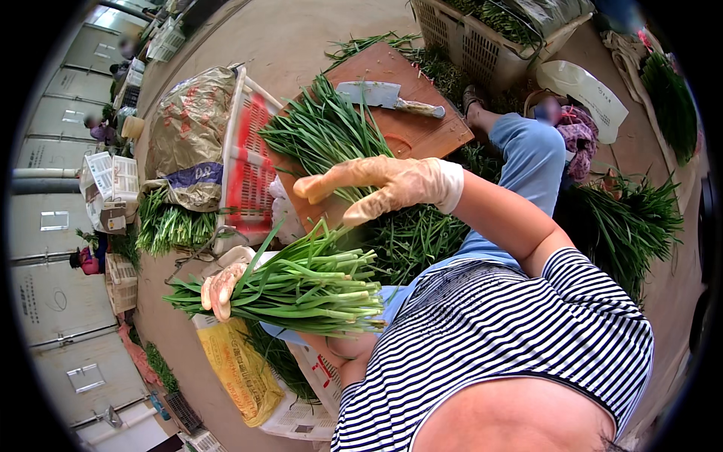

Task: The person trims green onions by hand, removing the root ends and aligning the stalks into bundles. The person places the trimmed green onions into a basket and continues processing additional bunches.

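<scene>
A thick bunch of garlic chives [316, 294] lies across my left forearm, its pale cut ends towards my body. My gloved left hand [219, 291] is wrapped around its leafy end. My right hand [384, 183], in a stained light glove, hovers above with thumb and fingers apart and nothing between them. Beneath and beyond it, another pile of chives [327, 127] rests on a reddish-brown wooden board [418, 127]. A cleaver [370, 94] with a worn handle lies flat on that board, beside the pile.
Loose trimmings [415, 243] cover the floor by my legs. A red-marked plastic crate [248, 164] and a sack [192, 135] over chives stand left. A yellow bag [237, 367] lies nearer. Another crate [469, 45] stands at the far right; more chives [627, 220] are heaped right.
</scene>
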`<state>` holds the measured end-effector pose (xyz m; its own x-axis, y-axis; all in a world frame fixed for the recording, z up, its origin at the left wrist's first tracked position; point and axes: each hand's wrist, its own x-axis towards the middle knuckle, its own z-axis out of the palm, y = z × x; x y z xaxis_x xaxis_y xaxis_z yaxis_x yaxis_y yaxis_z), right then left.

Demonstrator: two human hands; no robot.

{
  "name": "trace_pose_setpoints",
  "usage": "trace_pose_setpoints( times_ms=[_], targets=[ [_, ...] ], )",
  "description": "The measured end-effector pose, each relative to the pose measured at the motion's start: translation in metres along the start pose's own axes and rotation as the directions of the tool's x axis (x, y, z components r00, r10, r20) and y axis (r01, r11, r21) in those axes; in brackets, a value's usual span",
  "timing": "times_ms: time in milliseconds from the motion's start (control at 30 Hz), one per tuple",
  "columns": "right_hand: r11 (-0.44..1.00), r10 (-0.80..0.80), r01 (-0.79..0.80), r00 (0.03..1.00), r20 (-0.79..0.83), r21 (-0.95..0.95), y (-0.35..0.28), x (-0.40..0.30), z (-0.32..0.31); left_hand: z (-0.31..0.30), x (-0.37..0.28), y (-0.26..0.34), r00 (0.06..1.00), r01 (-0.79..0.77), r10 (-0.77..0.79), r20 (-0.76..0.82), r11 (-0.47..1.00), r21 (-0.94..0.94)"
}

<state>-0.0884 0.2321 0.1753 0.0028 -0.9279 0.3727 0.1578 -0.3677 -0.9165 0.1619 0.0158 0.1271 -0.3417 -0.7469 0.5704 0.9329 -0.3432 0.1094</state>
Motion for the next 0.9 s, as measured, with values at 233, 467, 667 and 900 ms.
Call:
trace_pose_setpoints(
  times_ms=[233,467,667,900],
  targets=[
    [0.672,-0.130,0.064,0.991,-0.033,-0.738,0.023,0.006,0.018,-0.013,0.006,-0.017,0.933,-0.299,0.271,0.236,0.219,0.929],
    [0.862,0.098,-0.250,0.935,-0.340,-0.440,0.052,-0.013,0.007,-0.006,0.009,-0.058,0.846,-0.460,0.246,0.473,-0.110,0.881],
    [0.979,0.045,-0.083,0.978,-0.206,-0.184,0.012,-0.065,-0.027,-0.035,-0.003,-0.006,0.969,-0.219,0.214,0.127,0.494,0.841],
    [-0.222,-0.490,0.110,0.847,0.208,-0.969,-0.003,0.000,0.023,0.012,-0.009,-0.029,0.916,0.251,-0.222,-0.335,0.967,0.045]
  ],
)
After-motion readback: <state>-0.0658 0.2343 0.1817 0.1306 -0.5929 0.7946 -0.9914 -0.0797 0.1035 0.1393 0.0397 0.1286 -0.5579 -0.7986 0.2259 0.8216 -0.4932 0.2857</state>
